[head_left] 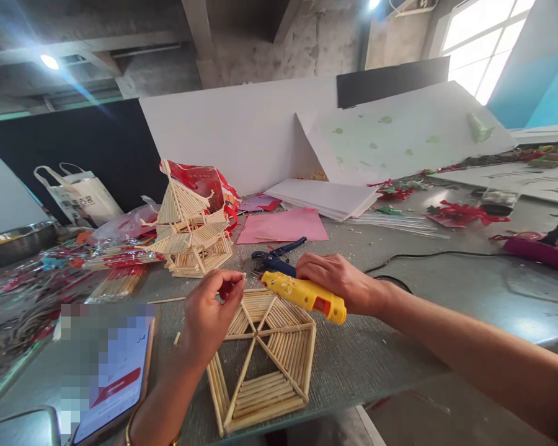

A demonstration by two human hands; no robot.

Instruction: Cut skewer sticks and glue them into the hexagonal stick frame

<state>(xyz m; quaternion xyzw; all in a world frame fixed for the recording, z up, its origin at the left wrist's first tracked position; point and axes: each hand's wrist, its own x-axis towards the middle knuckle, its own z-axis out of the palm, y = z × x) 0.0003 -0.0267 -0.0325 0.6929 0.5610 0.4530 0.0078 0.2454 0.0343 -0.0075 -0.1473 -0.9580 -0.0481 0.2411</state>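
Observation:
My right hand [332, 279] grips a yellow hot glue gun [302, 291], its nozzle pointing left. Facing the nozzle, my left hand [214, 310] pinches a small piece of wooden stick [244, 277] between thumb and fingertips. Below both hands lies a six-sided frame of wooden sticks [288, 359], with spokes meeting at the centre. Several of its wedges hold rows of sticks, while the left one is largely bare. Behind the glue gun rest dark blue cutting pliers [276, 260]. My left wrist partly covers the frame's left side.
A tiered stick pagoda model [193, 229] stands behind my left hand. A phone [116, 378] lies at the left, near plastic-wrapped stick bundles [116, 282]. Pink paper [283, 226] and white boards [325, 195] lie farther back. A black cable [428, 254] runs right.

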